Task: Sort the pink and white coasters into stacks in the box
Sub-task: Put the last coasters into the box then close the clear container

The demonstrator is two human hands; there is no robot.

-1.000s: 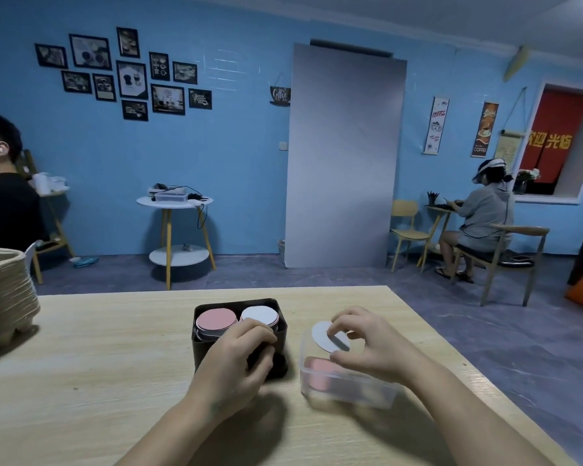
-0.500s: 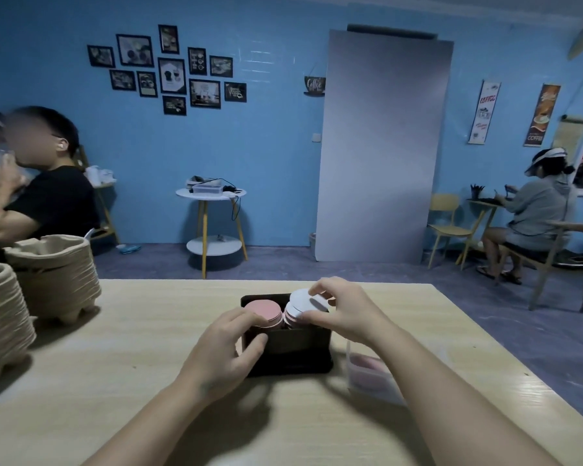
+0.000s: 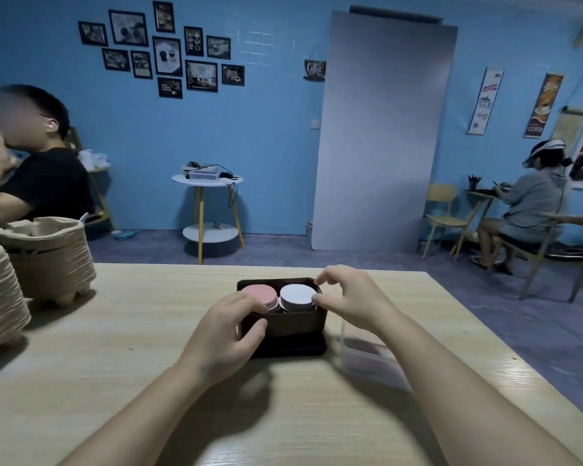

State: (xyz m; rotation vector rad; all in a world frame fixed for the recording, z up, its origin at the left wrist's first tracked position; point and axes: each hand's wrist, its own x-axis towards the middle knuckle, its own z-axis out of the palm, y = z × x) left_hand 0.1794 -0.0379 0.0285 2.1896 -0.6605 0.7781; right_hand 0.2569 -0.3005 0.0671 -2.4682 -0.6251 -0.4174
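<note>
A black box (image 3: 285, 322) stands mid-table with two stacks inside: pink coasters (image 3: 258, 294) on the left, white coasters (image 3: 297, 296) on the right. My left hand (image 3: 228, 334) grips the box's front left corner, thumb on the front wall and fingers curled over the rim beside the pink stack. My right hand (image 3: 350, 297) hovers at the box's right side, its thumb and forefinger pinching the right edge of the top white coaster, which lies flat on the white stack.
A clear plastic tub (image 3: 371, 363) holding pink coasters sits right of the box, partly behind my right forearm. Stacked paper-pulp trays (image 3: 48, 260) stand at the table's left. One person sits far left, another at the back right. The wooden table (image 3: 132, 348) ends just right of the tub.
My right hand carried a white coaster from over the clear tub to the box and laid it on the white stack. My left hand kept its hold on the box. The view shifted left.
</note>
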